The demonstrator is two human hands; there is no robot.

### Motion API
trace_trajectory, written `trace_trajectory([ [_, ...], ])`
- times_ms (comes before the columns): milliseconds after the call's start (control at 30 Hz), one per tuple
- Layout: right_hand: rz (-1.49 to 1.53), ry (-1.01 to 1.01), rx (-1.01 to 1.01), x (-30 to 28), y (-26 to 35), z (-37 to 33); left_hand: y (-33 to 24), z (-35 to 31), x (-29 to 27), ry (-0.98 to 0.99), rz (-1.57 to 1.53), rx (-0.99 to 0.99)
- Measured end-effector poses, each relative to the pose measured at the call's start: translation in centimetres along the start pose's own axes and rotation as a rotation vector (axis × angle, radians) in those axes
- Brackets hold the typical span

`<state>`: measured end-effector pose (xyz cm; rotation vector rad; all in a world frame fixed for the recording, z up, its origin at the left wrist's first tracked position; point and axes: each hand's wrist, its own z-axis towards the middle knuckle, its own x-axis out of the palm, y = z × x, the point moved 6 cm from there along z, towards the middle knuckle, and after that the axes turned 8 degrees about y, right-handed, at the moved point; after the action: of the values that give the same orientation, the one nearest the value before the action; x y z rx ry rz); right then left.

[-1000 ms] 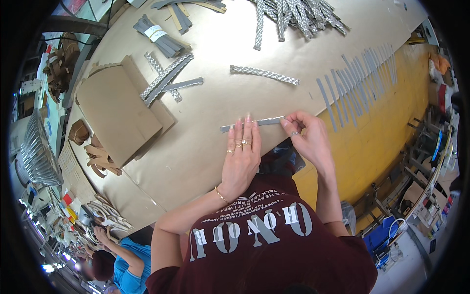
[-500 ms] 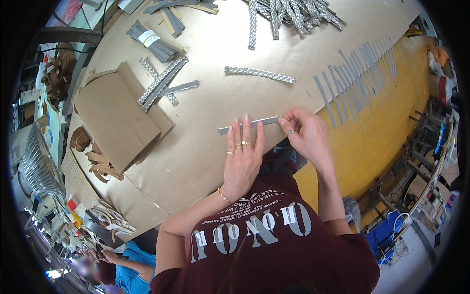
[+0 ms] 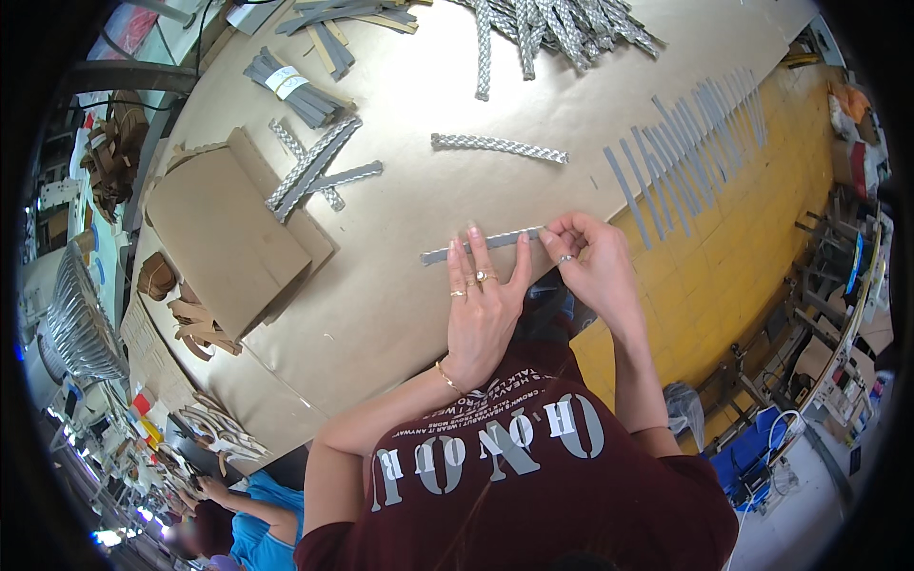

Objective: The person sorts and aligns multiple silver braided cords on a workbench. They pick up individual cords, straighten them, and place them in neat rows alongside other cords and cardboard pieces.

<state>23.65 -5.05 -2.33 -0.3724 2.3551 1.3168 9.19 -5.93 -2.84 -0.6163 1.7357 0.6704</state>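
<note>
A narrow grey strip with a pale braided edge [image 3: 437, 257] lies crosswise on the table just in front of me. My left hand [image 3: 487, 309] rests flat on it, fingers stretched out and slightly spread across its middle. At the strip's right end, my right hand [image 3: 598, 266] pinches the tip between thumb and fingers. Beyond both hands lies a silvery braided strap [image 3: 500, 147]. To the left, grey-backed braided straps [image 3: 319, 167] lie crossed over each other.
Thin grey strips [image 3: 657, 176] hang in a row over the table's right edge. Farther back are a heap of braided straps [image 3: 571, 29] and a banded bundle of grey strips [image 3: 297, 88]. A bent cardboard piece [image 3: 224, 233] stands left. A co-worker in blue [image 3: 267, 519] sits lower left.
My left hand has slid slightly right along the strip, its fingers a little more apart. My right hand keeps its pinch at the end. The whole view has shifted slightly.
</note>
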Motion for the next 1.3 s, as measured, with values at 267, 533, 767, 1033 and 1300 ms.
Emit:
trace_trajectory([
  [267, -0.029, -0.006, 0.036, 0.1, -0.1, -0.1, 0.0, 0.1, -0.1, -0.001, 0.021, 0.011],
  [533, -0.303, -0.243, -0.292, 1.3, -0.3, -2.3, 0.2, -0.1, 0.1, 0.037, -0.037, 0.003],
  [767, -0.873, -0.305, -0.331, 3.3, -0.5, -4.6, 0.4, -0.6, 0.9, -0.048, -0.085, -0.005],
  [1033, -0.435, -0.159, -0.325, 0.3, 0.5, -2.5, 8.3, -2.8, 2.1, -0.237, -0.63, -0.277],
  [1300, -0.497, -0.083, -0.505, 1.8, 4.0, -1.9, 12.2, -0.9, 1.1, -0.122, -1.168, -0.182],
])
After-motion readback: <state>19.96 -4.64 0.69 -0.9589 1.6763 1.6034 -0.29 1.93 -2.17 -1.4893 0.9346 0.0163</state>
